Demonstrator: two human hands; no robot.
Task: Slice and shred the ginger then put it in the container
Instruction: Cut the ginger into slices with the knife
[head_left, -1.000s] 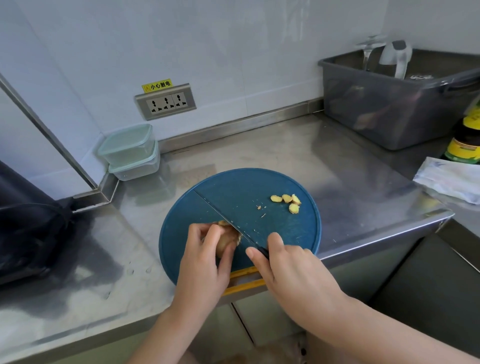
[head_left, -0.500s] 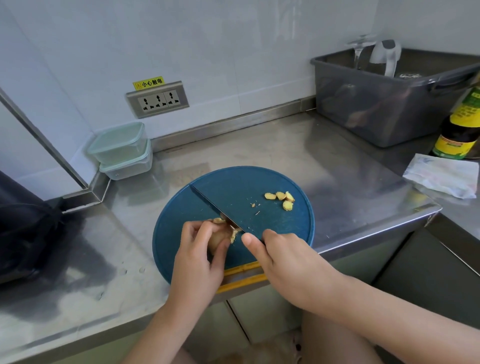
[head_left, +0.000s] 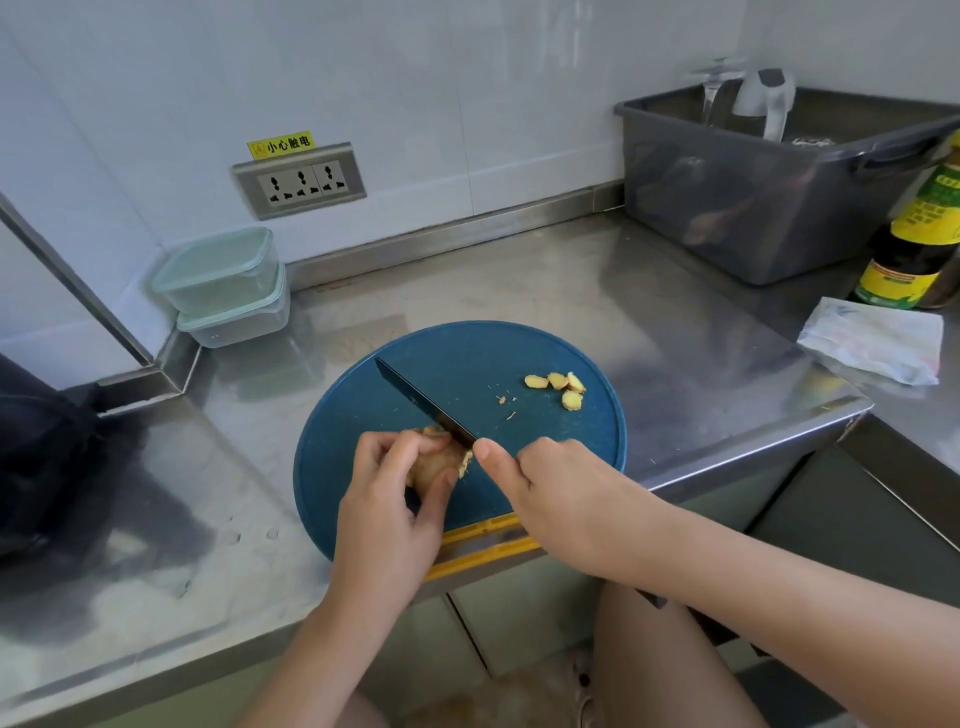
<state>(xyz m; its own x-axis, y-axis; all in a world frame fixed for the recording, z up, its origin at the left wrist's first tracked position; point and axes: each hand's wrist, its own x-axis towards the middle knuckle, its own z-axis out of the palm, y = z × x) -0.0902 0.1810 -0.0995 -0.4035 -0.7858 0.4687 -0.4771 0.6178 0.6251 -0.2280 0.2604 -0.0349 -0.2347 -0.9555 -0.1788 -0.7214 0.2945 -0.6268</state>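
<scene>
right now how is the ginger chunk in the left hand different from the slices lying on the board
The ginger chunk is one thick lump; the ginger slices are several thin small rounds. The left hand grips the chunk with the knife against it, while the slices lie loose and untouched. The chunk sits near-left, the slices far-right. Both rest on the blue cutting board.

The ginger (head_left: 439, 460) in the left hand (head_left: 387, 512) grip shows tan skin and a pale yellow cut face; knife (head_left: 421, 402) at that grip, near-black blade; cutting board (head_left: 343, 457) beneath, plain teal-blue with yellow strip (head_left: 483, 540) nearer than the grip; slices (head_left: 558, 387) to its right, pale yellow; containers (head_left: 223, 286) far left, clear with mint-green lids.
</scene>
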